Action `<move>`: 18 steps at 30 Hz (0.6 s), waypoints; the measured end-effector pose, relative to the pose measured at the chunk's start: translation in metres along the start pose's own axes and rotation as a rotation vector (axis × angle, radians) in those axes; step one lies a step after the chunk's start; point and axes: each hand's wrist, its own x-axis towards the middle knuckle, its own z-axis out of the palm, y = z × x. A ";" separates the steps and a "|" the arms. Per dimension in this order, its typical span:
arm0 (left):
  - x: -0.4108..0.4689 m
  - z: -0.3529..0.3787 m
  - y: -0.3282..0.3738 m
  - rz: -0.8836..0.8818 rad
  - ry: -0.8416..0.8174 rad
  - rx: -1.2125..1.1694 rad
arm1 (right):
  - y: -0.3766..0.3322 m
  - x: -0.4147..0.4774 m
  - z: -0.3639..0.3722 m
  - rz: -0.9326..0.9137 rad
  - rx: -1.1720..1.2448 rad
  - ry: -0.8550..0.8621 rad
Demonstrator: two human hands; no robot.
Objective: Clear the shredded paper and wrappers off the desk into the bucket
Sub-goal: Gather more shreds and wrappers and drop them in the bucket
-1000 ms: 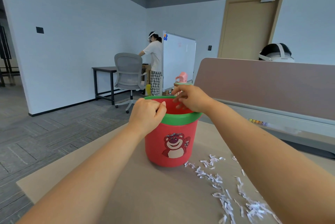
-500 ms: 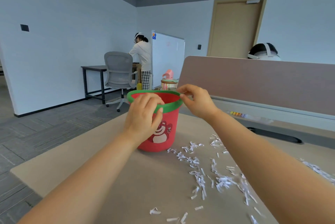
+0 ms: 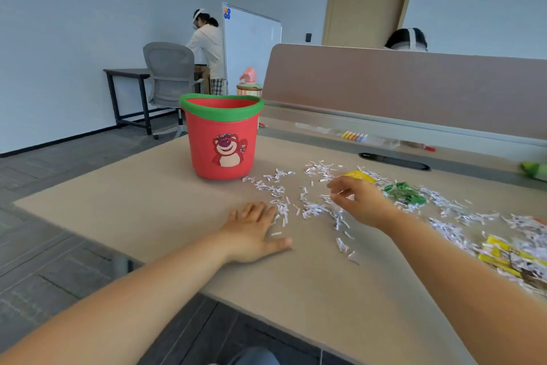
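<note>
On desk (image 3: 165, 216), I'm starting gathering step; left hand (image 3: 251, 231) lying flat, spread, holding nothing; right hand (image 3: 359, 202) pinching shredded paper (image 3: 313, 208); next: carrying pinch over to bucket (image 3: 222, 137).

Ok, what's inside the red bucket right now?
Only the upper inner wall of the red bucket shows, red and bare below the green rim. The near wall hides the bottom, so any shredded paper inside can't be seen.
</note>
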 end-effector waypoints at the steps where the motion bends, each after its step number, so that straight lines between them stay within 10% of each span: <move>1: 0.008 0.000 0.012 0.011 0.017 -0.006 | 0.002 -0.009 -0.002 0.011 0.003 0.001; 12: 0.010 0.012 0.087 0.256 0.035 -0.065 | 0.065 -0.137 -0.071 0.280 -0.092 0.198; 18: 0.028 0.013 0.127 0.239 -0.008 0.038 | 0.111 -0.207 -0.101 0.839 -0.462 0.175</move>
